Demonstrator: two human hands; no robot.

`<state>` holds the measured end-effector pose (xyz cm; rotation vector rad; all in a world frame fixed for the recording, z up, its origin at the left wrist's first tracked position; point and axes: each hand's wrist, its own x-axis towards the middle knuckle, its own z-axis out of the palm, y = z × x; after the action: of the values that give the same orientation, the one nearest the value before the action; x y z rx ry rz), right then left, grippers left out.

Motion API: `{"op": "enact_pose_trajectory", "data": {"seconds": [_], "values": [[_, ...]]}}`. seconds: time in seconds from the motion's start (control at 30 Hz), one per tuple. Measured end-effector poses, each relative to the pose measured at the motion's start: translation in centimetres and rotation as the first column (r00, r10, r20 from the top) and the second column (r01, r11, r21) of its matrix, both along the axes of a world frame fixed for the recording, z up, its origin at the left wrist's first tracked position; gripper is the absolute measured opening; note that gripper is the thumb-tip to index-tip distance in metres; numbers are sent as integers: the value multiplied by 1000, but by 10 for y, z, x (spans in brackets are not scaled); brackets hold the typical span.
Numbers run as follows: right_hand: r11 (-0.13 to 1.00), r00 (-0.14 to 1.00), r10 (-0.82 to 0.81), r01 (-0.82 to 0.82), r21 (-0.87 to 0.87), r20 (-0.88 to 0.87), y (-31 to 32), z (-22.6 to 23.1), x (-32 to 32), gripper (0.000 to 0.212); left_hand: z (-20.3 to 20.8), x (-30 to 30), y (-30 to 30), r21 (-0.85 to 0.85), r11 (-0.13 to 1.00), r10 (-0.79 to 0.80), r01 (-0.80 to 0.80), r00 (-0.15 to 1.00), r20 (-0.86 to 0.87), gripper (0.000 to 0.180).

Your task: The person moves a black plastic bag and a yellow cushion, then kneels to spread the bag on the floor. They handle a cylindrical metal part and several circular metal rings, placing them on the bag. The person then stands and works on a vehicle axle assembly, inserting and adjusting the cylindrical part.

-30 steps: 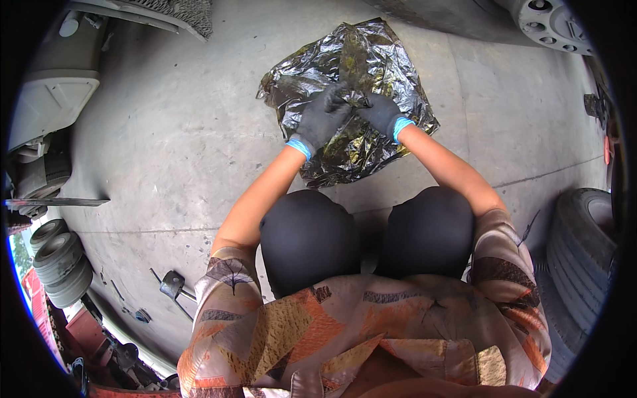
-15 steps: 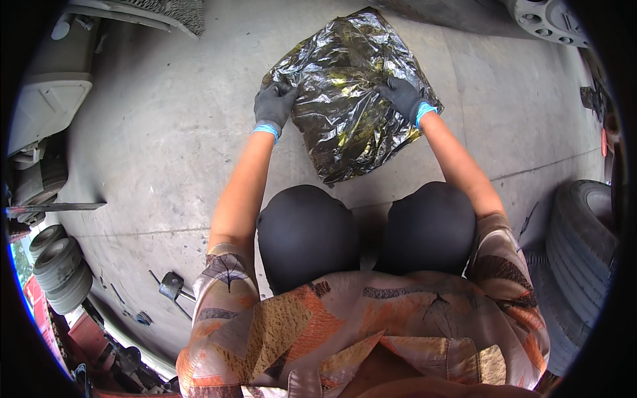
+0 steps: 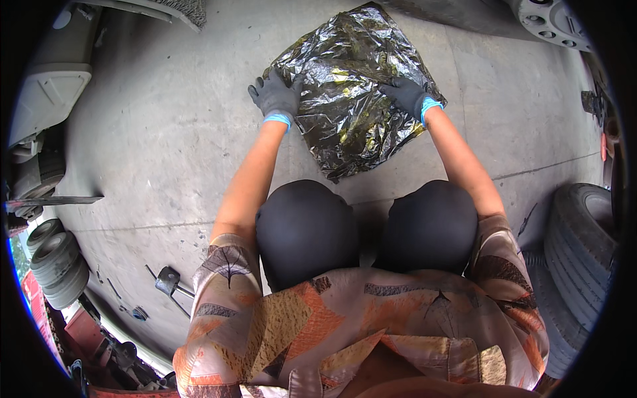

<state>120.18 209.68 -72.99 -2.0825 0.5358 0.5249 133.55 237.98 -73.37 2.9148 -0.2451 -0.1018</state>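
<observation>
A shiny, crumpled dark plastic bag (image 3: pixel 355 126), with yellowish patches, lies spread on the concrete floor in front of my knees. My left hand (image 3: pixel 275 98), in a dark grey glove over a blue one, rests at its left edge. The fingers there are spread, with the thumb side against the plastic. On the right part of the bag lies my right hand (image 3: pixel 406 95), gloved the same way, its fingers stretched inward over the surface. Whatever may be inside the bag cannot be seen.
Stacked tyres stand close on my right (image 3: pixel 577 245), and more tyres (image 3: pixel 58 265) sit at the far left. A dark metal tool (image 3: pixel 169 282) lies on the floor behind my left arm. A vehicle wheel hub (image 3: pixel 551 23) shows at the top right.
My left hand has loosened from the bag's left edge and spread its fingers. The bag lies a little flatter, and my right hand has shifted slightly to the right.
</observation>
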Motion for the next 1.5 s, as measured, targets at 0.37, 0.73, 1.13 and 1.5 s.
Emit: {"op": "enact_pose_trajectory", "data": {"seconds": [0.37, 0.73, 1.13, 1.5], "values": [[837, 952, -72, 221, 501, -298, 64, 89, 22, 52, 39, -52, -18, -324, 770, -446, 550, 827, 343, 21], [399, 872, -409, 436, 806, -269, 81, -11, 7, 22, 49, -52, -7, -468, 868, -16, 169, 950, 313, 75], [851, 962, -207, 88, 517, 178, 44, 36, 8, 29, -33, 71, 36, -637, 134, -320, -759, 575, -753, 28], [699, 858, -501, 326, 637, 111, -20, 46, 0, 28, -5, 114, 280, -802, -71, 295, -593, 755, -585, 21]]}}
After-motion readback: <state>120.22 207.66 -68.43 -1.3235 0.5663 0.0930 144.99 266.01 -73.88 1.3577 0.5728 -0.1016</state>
